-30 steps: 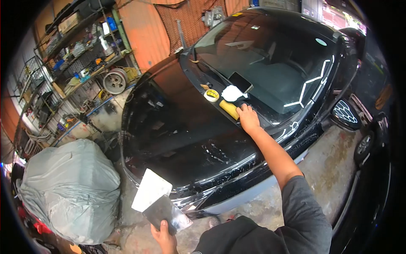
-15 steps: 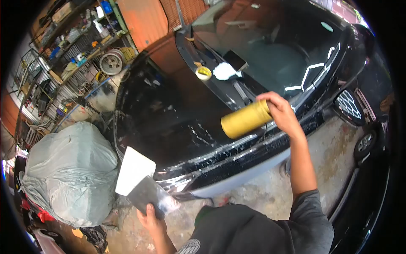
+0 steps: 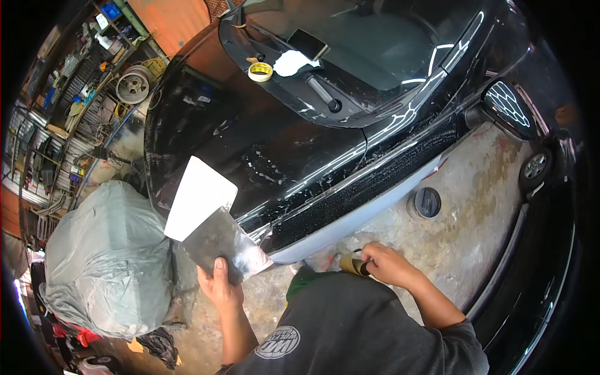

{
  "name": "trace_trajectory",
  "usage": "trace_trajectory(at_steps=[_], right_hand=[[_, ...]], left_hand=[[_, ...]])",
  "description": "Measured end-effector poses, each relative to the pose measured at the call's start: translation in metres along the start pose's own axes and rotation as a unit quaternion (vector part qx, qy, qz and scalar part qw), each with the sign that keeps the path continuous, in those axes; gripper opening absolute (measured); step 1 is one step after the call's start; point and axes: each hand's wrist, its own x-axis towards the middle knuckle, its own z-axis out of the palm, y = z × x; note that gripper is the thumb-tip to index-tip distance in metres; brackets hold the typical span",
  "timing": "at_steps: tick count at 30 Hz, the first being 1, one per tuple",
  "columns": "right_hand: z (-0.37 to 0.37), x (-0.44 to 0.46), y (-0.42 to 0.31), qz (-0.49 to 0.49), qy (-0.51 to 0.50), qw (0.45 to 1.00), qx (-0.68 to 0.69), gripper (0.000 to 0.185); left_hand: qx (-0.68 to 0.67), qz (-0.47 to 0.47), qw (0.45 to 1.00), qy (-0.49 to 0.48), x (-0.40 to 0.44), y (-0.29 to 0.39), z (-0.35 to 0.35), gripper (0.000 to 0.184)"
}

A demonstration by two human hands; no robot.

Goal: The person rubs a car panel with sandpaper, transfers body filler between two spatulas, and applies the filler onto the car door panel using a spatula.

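My left hand (image 3: 222, 289) is closed on a dark grey flat sheet (image 3: 212, 240), thumb on top. A white rounded-corner sheet (image 3: 199, 190) extends beyond the grey one, partly covered by it. Close to my waist, my right hand (image 3: 390, 265) is closed round a gold-yellow roll (image 3: 354, 264) that looks like sandpaper. The front of my shirt hides part of this roll. Ahead stands a black car (image 3: 231, 150) with pale wet-looking spots on its hood and a matte grey strip (image 3: 350, 230) along its lower side.
Yellow tape (image 3: 260, 72), a white cloth (image 3: 292, 63) and a phone (image 3: 307, 44) lie by the windshield. A round dark container (image 3: 427, 204) stands on the floor. A grey-covered bulky object (image 3: 112, 262) is at left, another dark car (image 3: 537, 275) at right.
My right hand has come down from above the car's side to my waist with the yellow roll. My left hand still holds the sheets, slightly higher in view. The view has shifted.
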Motion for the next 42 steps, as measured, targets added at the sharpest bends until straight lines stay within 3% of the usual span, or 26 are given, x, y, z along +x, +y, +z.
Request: trace_trajectory(at_steps=[2,5,8,10,12,13,17,20,21,24,25,28,29,32,35,38,39,42], right_hand=[[0.006,-0.004,0.005,-0.043,0.023,0.999,0.015,0.025],[-0.001,0.0,0.008,-0.057,-0.095,0.994,-0.009,0.027],[0.014,0.019,0.032,-0.169,-0.146,0.974,0.028,0.029],[0.031,0.027,0.046,-0.12,-0.235,0.954,0.144,0.036],[0.042,0.033,0.056,-0.061,-0.306,0.899,0.308,0.043],[0.045,0.037,0.066,-0.078,-0.313,0.896,0.307,0.058],[0.057,0.054,0.074,-0.07,-0.298,0.898,0.317,0.074],[0.067,0.079,0.062,-0.029,-0.305,0.893,0.329,0.07],[0.065,0.084,0.054,-0.02,-0.297,0.91,0.287,0.058],[0.077,0.101,0.056,-0.046,-0.31,0.942,0.122,0.048],[0.082,0.1,0.051,-0.113,-0.262,0.955,0.083,0.046],[0.054,0.104,0.041,0.037,-0.317,0.936,0.146,0.043],[0.035,0.097,0.03,0.051,-0.246,0.946,0.204,0.039],[0.028,0.101,0.086,0.003,-0.148,0.924,0.352,0.035],[0.006,0.087,0.081,0.105,-0.08,0.801,0.584,0.036],[0.015,0.068,0.081,0.182,-0.098,0.769,0.605,0.041],[0.04,0.062,0.096,0.191,-0.102,0.799,0.561,0.043],[0.076,0.035,0.078,0.16,-0.171,0.809,0.539,0.042]], left_hand=[[0.0,0.0,1.0,-0.001,-0.001,0.001,0.007,0.042],[0.003,0.001,1.0,0.002,-0.002,0.001,0.009,0.043],[0.009,0.006,1.0,0.006,-0.005,-0.001,0.0,0.044],[0.004,0.012,1.0,0.014,-0.006,0.0,-0.001,0.045],[0.001,0.002,1.0,0.021,-0.009,0.0,-0.006,0.049],[0.002,0.0,1.0,0.025,-0.011,0.0,-0.009,0.049],[0.009,0.0,0.999,0.049,-0.015,0.003,-0.015,0.05],[0.0,0.008,0.999,0.045,-0.014,0.003,-0.019,0.05],[-0.002,0.008,0.999,0.045,-0.014,0.004,-0.019,0.05],[0.0,0.011,0.999,0.042,-0.012,0.007,-0.019,0.05],[0.005,0.015,0.999,0.039,-0.01,0.008,-0.02,0.05],[0.007,0.024,0.999,0.037,-0.001,0.01,-0.02,0.05],[0.007,0.027,0.999,0.038,0.002,0.01,-0.019,0.05],[0.007,0.033,0.999,0.019,0.016,0.014,-0.01,0.051],[-0.009,0.026,1.0,-0.007,0.032,0.016,0.012,0.052],[-0.032,0.013,0.998,-0.045,0.051,0.013,0.037,0.052],[-0.052,0.014,0.996,-0.068,0.059,0.01,0.047,0.049],[-0.065,-0.01,0.99,-0.125,0.091,-0.007,0.073,0.047]])
